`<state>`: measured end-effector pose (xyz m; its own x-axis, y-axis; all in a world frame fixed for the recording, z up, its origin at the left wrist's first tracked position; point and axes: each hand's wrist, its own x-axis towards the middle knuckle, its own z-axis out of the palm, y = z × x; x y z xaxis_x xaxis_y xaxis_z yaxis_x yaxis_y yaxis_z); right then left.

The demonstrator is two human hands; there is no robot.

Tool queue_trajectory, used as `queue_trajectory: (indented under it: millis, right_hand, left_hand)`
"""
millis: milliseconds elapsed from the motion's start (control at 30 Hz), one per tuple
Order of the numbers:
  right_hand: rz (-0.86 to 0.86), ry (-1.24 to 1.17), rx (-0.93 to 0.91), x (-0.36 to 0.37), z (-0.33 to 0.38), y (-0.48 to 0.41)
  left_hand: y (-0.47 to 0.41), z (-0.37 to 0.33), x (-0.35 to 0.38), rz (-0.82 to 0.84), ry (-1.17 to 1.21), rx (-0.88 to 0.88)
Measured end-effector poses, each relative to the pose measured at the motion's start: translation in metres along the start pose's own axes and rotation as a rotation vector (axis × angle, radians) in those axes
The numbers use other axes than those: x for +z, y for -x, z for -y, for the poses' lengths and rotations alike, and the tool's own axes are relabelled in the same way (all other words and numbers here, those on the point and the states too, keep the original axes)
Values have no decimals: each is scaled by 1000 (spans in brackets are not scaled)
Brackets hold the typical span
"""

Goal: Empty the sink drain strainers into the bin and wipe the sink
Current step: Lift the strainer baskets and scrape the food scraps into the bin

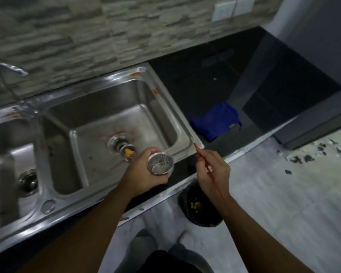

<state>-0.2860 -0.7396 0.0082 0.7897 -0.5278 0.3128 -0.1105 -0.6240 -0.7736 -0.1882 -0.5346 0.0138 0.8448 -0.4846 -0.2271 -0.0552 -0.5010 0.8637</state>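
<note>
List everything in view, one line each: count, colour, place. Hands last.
sink: one, steel, two bowls, set in the black counter
strainer: one, steel, held over the right bowl's front rim
second strainer: one, steel with yellow scraps, in the right bowl by the drain
cloth: one, blue, on the counter right of the sink
bin: one, black-lined, on the floor below the counter edge, yellow scraps inside
red stick: one, thin, tip at the sink's front right corner
tap: one, chrome, behind the left bowl
wall sockets: two, white, top right
floor debris: scattered, dark and white, far right
left hand: grips the strainer
right hand: pinches the red stick
</note>
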Motion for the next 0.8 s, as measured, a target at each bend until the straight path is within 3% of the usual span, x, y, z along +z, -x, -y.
queue_trajectory:
  millis: [133, 300, 400, 500, 633, 800]
  right_hand:
    - [111, 18, -52, 51, 43, -13]
    - [447, 61, -51, 115, 70, -20]
    - [537, 119, -76, 143, 68, -23]
    - [528, 229, -23, 162, 60, -28]
    - [480, 314, 56, 176, 53, -29]
    - [465, 342, 31, 183, 46, -26]
  left_hand:
    - [-9, 24, -51, -92, -21, -47]
    - [-24, 65, -93, -148, -25, -153]
    - [-35, 90, -107, -178, -65, -210]
    - [-42, 119, -114, -228, -115, -267]
    - [-50, 150, -121, -174, -191, -271]
    - [-68, 183, -122, -151, -247, -357]
